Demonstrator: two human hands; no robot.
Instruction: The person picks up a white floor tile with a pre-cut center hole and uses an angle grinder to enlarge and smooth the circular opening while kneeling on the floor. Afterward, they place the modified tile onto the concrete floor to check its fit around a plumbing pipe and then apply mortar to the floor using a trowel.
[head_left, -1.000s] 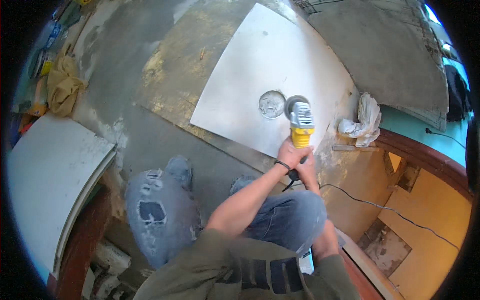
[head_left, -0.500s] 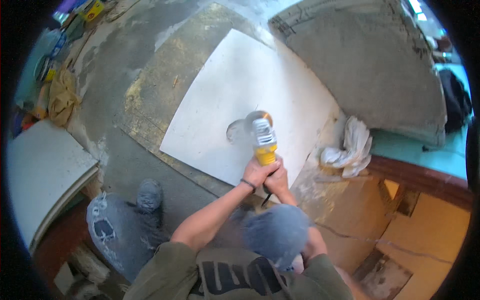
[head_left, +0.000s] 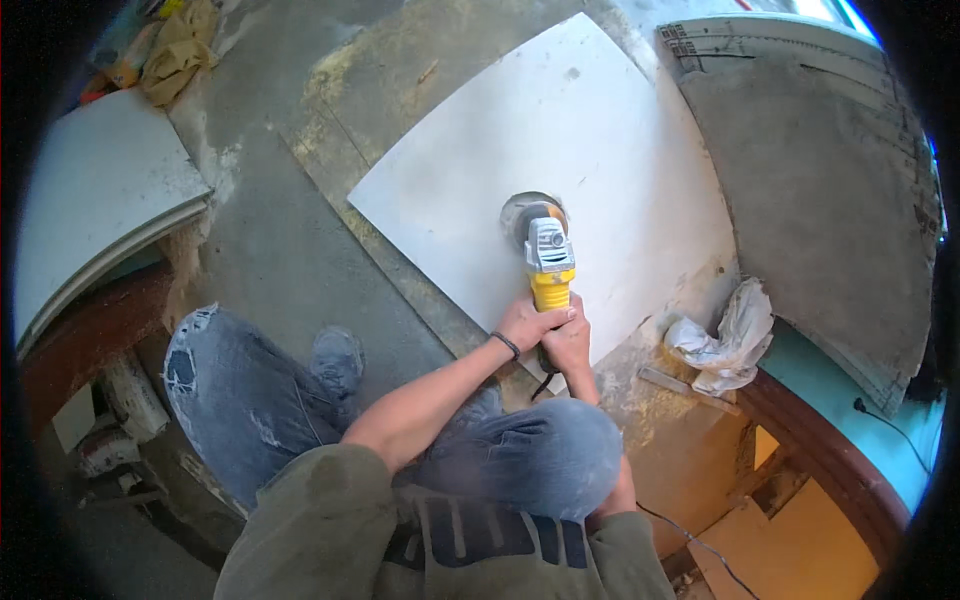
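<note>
A yellow and grey angle grinder [head_left: 550,262] is gripped by both my hands, its head leaning forward over a large white tile [head_left: 630,150]. My left hand [head_left: 528,322] wraps around the grinder's body just behind the yellow part. My right hand [head_left: 568,345] closes around its rear end, close against the left. The grinder's disc [head_left: 538,213] is at a round cut [head_left: 518,205] in the tile, partly hiding it. Whether the cut goes right through I cannot tell. A dark cable hangs from the back of the tool.
Beneath the white tile lies a worn board [head_left: 350,110] on the grey floor. Large grey slabs [head_left: 800,170] lean at the right, near a crumpled white plastic bag [head_left: 725,345]. More white slabs [head_left: 105,190] are stacked at left. My bent knees flank my arms.
The grinder has moved from beside the round cut to over it, and its head shows more clearly. My view has shifted, so the surroundings sit differently. Both hands keep their grip.
</note>
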